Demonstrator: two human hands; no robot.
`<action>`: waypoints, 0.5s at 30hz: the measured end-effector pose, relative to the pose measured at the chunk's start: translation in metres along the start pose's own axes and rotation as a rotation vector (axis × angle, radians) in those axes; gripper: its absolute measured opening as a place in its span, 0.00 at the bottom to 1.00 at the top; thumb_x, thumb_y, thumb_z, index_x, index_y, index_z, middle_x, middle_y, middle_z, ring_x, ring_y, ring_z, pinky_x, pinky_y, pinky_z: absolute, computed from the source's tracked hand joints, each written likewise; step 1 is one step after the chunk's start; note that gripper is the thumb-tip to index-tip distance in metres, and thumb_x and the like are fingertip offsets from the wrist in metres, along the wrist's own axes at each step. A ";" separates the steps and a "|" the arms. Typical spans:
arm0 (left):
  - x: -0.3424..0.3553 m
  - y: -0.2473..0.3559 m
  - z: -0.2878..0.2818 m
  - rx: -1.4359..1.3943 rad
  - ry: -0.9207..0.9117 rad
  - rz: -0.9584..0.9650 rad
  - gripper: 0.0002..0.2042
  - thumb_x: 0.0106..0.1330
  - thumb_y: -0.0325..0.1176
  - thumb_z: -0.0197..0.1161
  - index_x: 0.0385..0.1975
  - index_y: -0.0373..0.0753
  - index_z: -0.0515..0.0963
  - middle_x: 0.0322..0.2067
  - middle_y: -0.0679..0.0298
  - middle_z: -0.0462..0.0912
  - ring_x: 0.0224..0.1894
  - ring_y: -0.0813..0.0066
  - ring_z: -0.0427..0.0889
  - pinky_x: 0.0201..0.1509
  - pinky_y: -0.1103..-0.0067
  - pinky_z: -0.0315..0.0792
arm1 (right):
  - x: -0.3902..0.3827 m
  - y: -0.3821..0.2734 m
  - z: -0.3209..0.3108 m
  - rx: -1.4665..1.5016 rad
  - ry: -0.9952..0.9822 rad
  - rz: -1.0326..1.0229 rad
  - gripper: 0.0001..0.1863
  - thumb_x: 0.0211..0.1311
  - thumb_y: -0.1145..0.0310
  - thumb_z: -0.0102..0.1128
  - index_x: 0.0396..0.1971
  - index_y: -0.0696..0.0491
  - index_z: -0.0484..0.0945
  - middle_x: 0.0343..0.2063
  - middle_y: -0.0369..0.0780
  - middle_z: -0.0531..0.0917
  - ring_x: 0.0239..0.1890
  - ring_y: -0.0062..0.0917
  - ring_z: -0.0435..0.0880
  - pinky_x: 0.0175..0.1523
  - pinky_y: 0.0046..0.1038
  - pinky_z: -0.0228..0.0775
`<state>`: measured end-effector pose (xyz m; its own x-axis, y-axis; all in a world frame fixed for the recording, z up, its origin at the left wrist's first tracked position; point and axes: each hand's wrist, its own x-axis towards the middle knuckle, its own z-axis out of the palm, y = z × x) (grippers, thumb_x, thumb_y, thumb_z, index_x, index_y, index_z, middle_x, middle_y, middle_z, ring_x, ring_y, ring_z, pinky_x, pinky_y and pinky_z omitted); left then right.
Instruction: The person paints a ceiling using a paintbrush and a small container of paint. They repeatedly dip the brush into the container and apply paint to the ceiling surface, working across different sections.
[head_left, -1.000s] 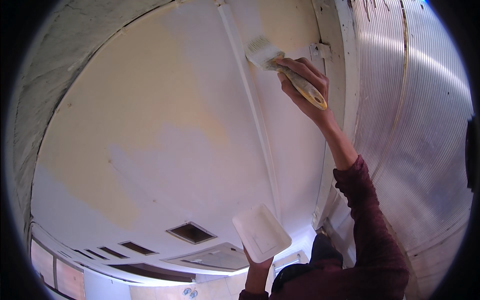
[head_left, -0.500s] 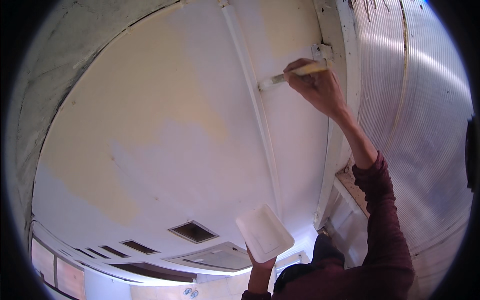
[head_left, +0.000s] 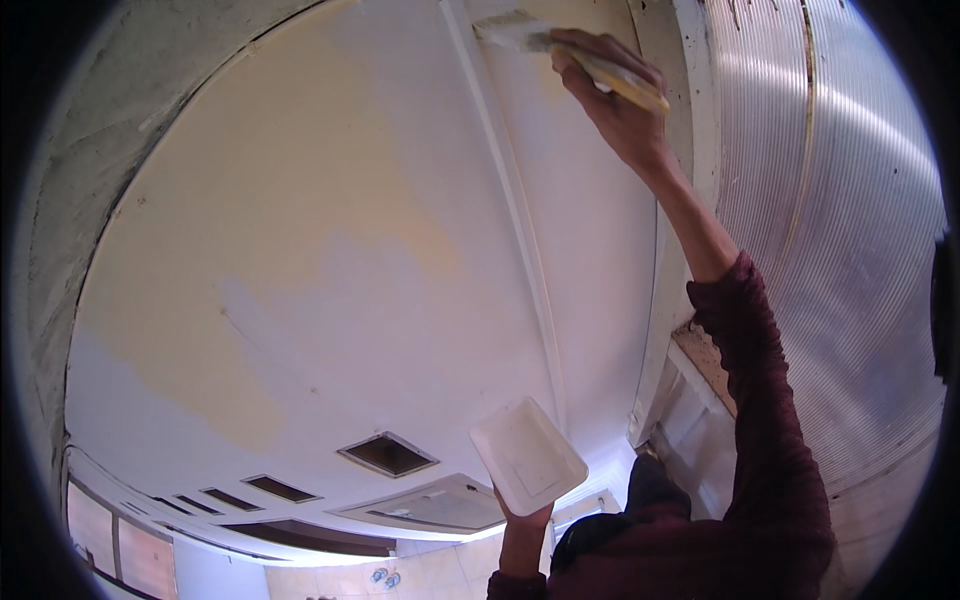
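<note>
My right hand (head_left: 615,95) grips a paintbrush (head_left: 640,92) with a yellowish handle, its pale bristles raised against the painted panel near the top, beside a long narrow batten (head_left: 510,200). The panel (head_left: 260,160) has patches of cream and pale white. Lower down, my left hand (head_left: 525,520) holds a shallow white rectangular tray (head_left: 527,450), its fingers mostly hidden behind it.
A ribbed translucent sheet (head_left: 850,250) runs along the right beside a white frame (head_left: 675,150). Grey rough plaster (head_left: 100,140) borders the left. Rectangular openings (head_left: 385,455) sit low on the panel, with a window (head_left: 120,535) and sandals (head_left: 385,578) on the tiled floor below.
My right hand and brush first dipped down and turned, then moved up toward the top of the panel. My left hand and tray have shifted only slightly.
</note>
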<state>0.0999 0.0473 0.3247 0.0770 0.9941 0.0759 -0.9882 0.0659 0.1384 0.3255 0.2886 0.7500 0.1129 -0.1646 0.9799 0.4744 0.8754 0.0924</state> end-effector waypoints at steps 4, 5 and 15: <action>-0.002 0.001 0.000 -0.049 0.037 -0.008 0.27 0.74 0.55 0.48 0.66 0.47 0.67 0.61 0.64 0.75 0.62 0.59 0.75 0.66 0.56 0.70 | -0.078 -0.024 -0.022 0.033 -0.161 0.121 0.17 0.59 0.78 0.68 0.49 0.54 0.83 0.33 0.38 0.85 0.32 0.20 0.85 0.37 0.22 0.77; -0.002 0.002 -0.001 -0.070 0.057 -0.012 0.27 0.74 0.55 0.48 0.66 0.47 0.67 0.62 0.64 0.75 0.62 0.59 0.75 0.66 0.56 0.69 | -0.093 -0.031 -0.026 0.027 -0.181 0.143 0.18 0.58 0.78 0.68 0.50 0.54 0.82 0.33 0.39 0.85 0.31 0.21 0.85 0.37 0.22 0.77; 0.009 0.000 0.014 -0.043 0.071 0.002 0.26 0.74 0.52 0.49 0.67 0.47 0.66 0.63 0.63 0.74 0.64 0.59 0.74 0.67 0.55 0.68 | -0.160 -0.059 -0.081 0.078 -0.397 0.397 0.13 0.57 0.79 0.63 0.43 0.58 0.82 0.30 0.39 0.84 0.26 0.20 0.81 0.32 0.23 0.73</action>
<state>0.1028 0.0547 0.3388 0.0672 0.9977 0.0056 -0.9932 0.0663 0.0953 0.3501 0.2265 0.5737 -0.0751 0.3542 0.9321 0.3946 0.8690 -0.2984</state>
